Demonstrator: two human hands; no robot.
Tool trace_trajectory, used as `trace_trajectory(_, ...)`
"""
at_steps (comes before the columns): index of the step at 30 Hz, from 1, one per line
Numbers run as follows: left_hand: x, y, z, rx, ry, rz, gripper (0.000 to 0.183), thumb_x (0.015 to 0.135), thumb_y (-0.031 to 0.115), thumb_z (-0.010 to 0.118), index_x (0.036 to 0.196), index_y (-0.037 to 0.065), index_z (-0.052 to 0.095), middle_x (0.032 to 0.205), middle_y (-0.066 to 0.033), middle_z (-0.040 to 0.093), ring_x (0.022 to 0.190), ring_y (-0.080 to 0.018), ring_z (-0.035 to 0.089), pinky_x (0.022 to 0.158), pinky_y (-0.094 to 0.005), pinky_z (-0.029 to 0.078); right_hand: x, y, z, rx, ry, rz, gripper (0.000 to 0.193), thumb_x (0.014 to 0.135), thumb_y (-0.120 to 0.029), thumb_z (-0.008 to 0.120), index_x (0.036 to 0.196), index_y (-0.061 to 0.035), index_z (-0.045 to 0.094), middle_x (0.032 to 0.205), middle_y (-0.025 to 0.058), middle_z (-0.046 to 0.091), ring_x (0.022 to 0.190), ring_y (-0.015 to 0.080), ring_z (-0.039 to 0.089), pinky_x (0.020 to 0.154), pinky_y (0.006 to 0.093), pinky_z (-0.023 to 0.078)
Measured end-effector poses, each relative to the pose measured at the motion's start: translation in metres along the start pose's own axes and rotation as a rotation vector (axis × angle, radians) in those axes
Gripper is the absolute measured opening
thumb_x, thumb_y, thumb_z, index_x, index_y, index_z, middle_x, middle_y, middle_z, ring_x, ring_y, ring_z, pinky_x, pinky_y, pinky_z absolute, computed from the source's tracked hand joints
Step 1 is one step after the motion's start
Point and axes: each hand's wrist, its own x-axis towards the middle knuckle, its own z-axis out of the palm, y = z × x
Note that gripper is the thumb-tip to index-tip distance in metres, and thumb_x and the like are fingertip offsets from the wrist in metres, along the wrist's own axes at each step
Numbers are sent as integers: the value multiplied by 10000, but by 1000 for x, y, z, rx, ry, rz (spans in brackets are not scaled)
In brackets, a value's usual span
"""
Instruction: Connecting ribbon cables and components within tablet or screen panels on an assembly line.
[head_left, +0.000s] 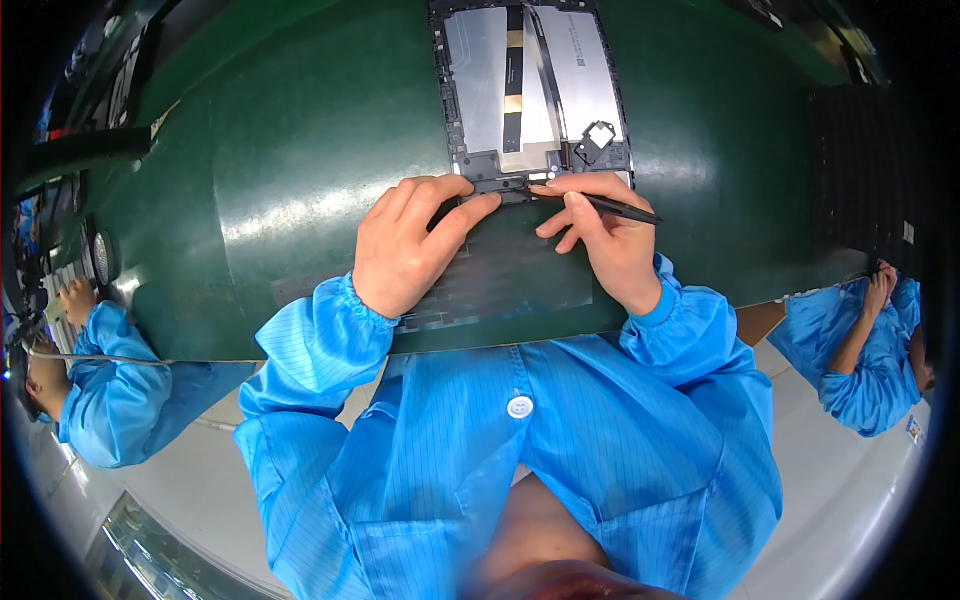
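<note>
1. The tablet (530,90) lies open, back cover off, on the green counter (300,160). Its silver plates and a dark strip down the middle are visible.
2. The left hand (405,245) rests at the near edge of the tablet. Its fingers (470,212) are stretched and pressed on the dark frame there; they grasp nothing.
3. The right hand (605,240) is just beside the left one, at the same near edge of the tablet. Its fingers are bent and grasp a thin black tool (625,209).
4. The tool lies almost flat. Its tip points to the near edge of the tablet, between the two hands; the other end sticks out to the right of the hand.
5. A dark mat (500,285) lies on the counter, just near of the tablet, partly under both wrists.
6. Both sleeves are bright blue, with a white button (519,406) on the coat.
7. Other persons in blue coats sit far left (110,390) and far right (860,340) of the tablet.
</note>
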Motion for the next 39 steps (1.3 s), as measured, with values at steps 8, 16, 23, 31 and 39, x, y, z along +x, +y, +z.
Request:
trace_trajectory(8, 0, -5, -3, -3, 6, 2, 420, 721, 85, 679, 1135, 143, 722, 1063, -50, 631, 910, -234, 632, 755, -344, 543, 2, 2, -1, 20, 26, -16, 201, 1026, -114, 577, 1185, -8, 640, 1081, 143, 726, 780, 183, 731, 569, 243, 558)
trace_trajectory(16, -4, -8, -7, 36, 11, 40, 429, 721, 113, 663, 1143, 152, 732, 1103, -34, 654, 946, -221, 642, 760, -330, 537, 2, 1, -3, 25, 37, -29, 198, 1026, -102, 572, 1185, -11, 646, 1091, 138, 727, 792, 174, 731, 580, 236, 558)
trace_trajectory(23, -6, -9, -14, 80, 47, 114, 429, 709, 136, 661, 1130, 140, 741, 1149, -24, 692, 989, -196, 657, 761, -312, 528, 5, -2, 9, -147, -78, -182, 214, 924, -6, 669, 1135, -3, 707, 1088, 130, 732, 877, 183, 735, 721, 266, 588)
trace_trajectory(31, -4, -9, -14, 67, 50, 98, 390, 713, 129, 671, 1094, 131, 752, 1115, -34, 701, 972, -215, 670, 775, -328, 552, 10, 2, 8, -363, -206, -379, 183, 975, -31, 616, 1141, 6, 685, 1142, 179, 699, 836, 211, 748, 672, 280, 596)
trace_trajectory(39, -4, -5, -11, 42, 44, 81, 373, 699, 88, 712, 1068, 123, 759, 1084, -51, 710, 956, -244, 681, 777, -347, 576, 6, -6, 8, -331, -168, -284, 192, 912, -15, 680, 1100, -16, 722, 1034, 126, 736, 919, 225, 725, 798, 315, 575)
